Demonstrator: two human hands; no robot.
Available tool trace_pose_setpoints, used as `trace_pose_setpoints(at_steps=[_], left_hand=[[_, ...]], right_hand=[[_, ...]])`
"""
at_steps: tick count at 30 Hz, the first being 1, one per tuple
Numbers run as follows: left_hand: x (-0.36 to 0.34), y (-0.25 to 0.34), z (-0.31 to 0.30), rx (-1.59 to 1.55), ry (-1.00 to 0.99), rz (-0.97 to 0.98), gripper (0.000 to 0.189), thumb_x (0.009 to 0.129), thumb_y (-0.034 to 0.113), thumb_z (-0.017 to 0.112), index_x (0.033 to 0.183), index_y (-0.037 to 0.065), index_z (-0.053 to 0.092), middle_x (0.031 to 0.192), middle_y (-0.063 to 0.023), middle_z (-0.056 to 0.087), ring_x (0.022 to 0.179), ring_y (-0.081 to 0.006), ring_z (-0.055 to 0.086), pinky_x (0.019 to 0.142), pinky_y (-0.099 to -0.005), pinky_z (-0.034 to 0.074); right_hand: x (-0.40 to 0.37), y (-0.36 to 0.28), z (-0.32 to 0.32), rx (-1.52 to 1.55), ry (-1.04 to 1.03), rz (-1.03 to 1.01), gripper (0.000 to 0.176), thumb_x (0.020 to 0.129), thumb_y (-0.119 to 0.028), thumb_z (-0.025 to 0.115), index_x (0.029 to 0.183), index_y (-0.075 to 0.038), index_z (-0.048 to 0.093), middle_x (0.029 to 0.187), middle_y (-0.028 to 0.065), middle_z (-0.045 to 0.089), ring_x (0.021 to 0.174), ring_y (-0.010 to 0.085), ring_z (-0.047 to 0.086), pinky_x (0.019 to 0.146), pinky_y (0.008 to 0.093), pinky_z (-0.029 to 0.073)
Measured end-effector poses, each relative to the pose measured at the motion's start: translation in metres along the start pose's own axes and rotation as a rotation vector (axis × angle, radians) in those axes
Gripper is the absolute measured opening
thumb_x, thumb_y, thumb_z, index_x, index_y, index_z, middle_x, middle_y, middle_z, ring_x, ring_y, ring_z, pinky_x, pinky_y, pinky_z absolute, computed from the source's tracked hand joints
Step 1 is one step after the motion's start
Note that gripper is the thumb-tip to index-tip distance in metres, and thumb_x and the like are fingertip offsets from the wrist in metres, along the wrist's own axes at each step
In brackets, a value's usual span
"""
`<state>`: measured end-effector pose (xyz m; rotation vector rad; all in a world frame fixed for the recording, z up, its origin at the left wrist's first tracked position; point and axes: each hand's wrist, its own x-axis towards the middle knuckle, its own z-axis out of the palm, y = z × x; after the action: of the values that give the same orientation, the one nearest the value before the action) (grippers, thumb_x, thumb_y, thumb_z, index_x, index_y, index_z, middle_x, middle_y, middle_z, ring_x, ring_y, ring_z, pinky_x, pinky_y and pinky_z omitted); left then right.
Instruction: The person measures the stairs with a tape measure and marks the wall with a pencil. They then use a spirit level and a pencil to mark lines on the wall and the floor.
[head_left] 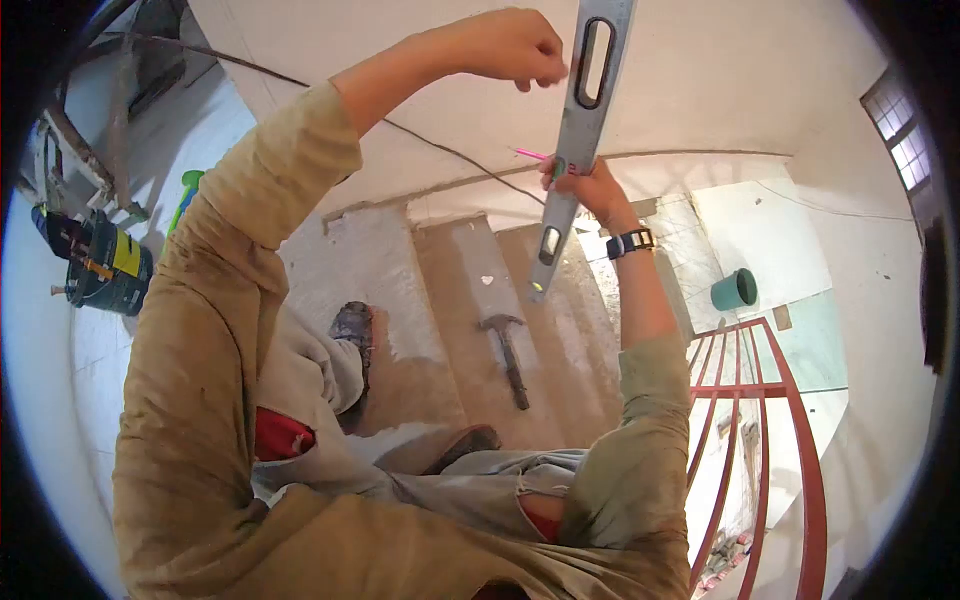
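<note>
Spirit level (577, 140) in grip, its long body slants in front of the wall (420, 110), upper end running out of view and lower end over the steps (390, 260); whether it touches either cannot be told. The right hand (590, 188) is wrapped around it between its two cut-out slots, a hold that probably keeps the weight balanced single-handed. A pink pencil (530, 153) juts out at those same fingers, seemingly tucked there so it stays ready without needing another hand. The left hand (515, 50) is raised beside the upper slot, fingers curled inward; whether they pinch anything small cannot be told. A hammer (507, 360) lies flat near one step's long edge, likely set down to free both hands, the flat surface keeping it from sliding.
</note>
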<state>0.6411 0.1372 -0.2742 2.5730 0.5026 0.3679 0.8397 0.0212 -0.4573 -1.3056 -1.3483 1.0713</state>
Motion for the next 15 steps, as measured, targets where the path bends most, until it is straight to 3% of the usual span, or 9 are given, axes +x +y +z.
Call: trace_pose_setpoints(at_steps=[3,5,6,8,9,11,14,15], left_hand=[[-0.013,0.001,0.011,0.363,-0.356,0.294,0.028,0.085,0.026,0.062,0.094,0.0,0.069,0.094,-0.0155,0.071,0.084,-0.0279,0.069,0.075,-0.0356,0.053],[-0.042,0.048,0.022,0.209,-0.4,0.355,0.027,0.083,0.023,0.061,0.097,0.002,0.07,0.095,-0.0182,0.07,0.092,-0.0318,0.066,0.083,-0.0391,0.052],[-0.05,0.061,0.022,0.184,-0.322,0.35,0.028,0.083,0.024,0.062,0.101,0.003,0.07,0.098,-0.0179,0.07,0.095,-0.0312,0.066,0.085,-0.0396,0.051],[-0.064,0.073,0.021,0.14,-0.164,0.33,0.032,0.083,0.025,0.064,0.108,0.006,0.069,0.104,-0.0175,0.068,0.102,-0.0302,0.064,0.089,-0.0408,0.049],[-0.069,0.064,0.019,0.29,-0.152,0.332,0.037,0.082,0.025,0.066,0.115,0.009,0.066,0.109,-0.0165,0.066,0.104,-0.0304,0.063,0.09,-0.041,0.048],[-0.084,0.029,0.017,0.591,-0.137,0.328,0.052,0.079,0.026,0.07,0.129,0.014,0.059,0.119,-0.0146,0.062,0.108,-0.0309,0.06,0.092,-0.0415,0.046],[-0.149,-0.043,0.027,0.869,-0.032,0.258,0.07,0.073,0.025,0.075,0.137,0.019,0.048,0.114,-0.0129,0.057,0.108,-0.0314,0.058,0.087,-0.0462,0.048],[-0.172,-0.054,0.026,0.882,-0.085,0.142,0.072,0.073,0.023,0.075,0.139,0.02,0.046,0.115,-0.0129,0.056,0.109,-0.0315,0.058,0.087,-0.0465,0.048]], right_hand=[[0.002,0.009,-0.009,-0.089,0.012,-0.057,0.027,0.071,-0.005,0.066,0.097,-0.001,0.068,0.087,0.0054,0.069,0.084,0.0164,0.065,0.079,0.0309,0.052],[0.006,0.013,-0.009,-0.199,0.005,-0.003,0.03,0.068,-0.013,0.071,0.095,-0.001,0.069,0.084,0.0052,0.069,0.08,0.0171,0.065,0.077,0.031,0.051],[0.008,0.014,-0.008,-0.25,-0.028,0.056,0.033,0.066,-0.017,0.074,0.094,0.0,0.069,0.083,0.0054,0.069,0.079,0.0176,0.064,0.076,0.0313,0.051],[0.015,0.019,0.008,-0.283,-0.169,-0.011,0.035,0.063,-0.017,0.073,0.095,-0.002,0.07,0.088,0.0067,0.069,0.078,0.0168,0.063,0.073,0.0323,0.051],[0.018,0.012,0.015,-0.298,-0.317,0.103,0.036,0.062,-0.015,0.072,0.095,-0.003,0.069,0.09,0.0071,0.069,0.078,0.0169,0.062,0.073,0.0324,0.05],[0.026,0.006,0.041,-0.247,-0.472,0.135,0.037,0.06,-0.014,0.071,0.095,-0.001,0.068,0.088,0.0077,0.069,0.079,0.017,0.063,0.073,0.0323,0.051],[0.046,0.011,0.077,-0.271,-0.608,0.12,0.034,0.062,-0.012,0.07,0.092,0.001,0.064,0.08,0.0063,0.066,0.075,0.0156,0.063,0.066,0.0313,0.051],[0.05,0.013,0.091,-0.295,-0.64,0.108,0.031,0.063,-0.012,0.07,0.091,0.002,0.063,0.076,0.0055,0.064,0.073,0.0148,0.064,0.063,0.0309,0.052]])
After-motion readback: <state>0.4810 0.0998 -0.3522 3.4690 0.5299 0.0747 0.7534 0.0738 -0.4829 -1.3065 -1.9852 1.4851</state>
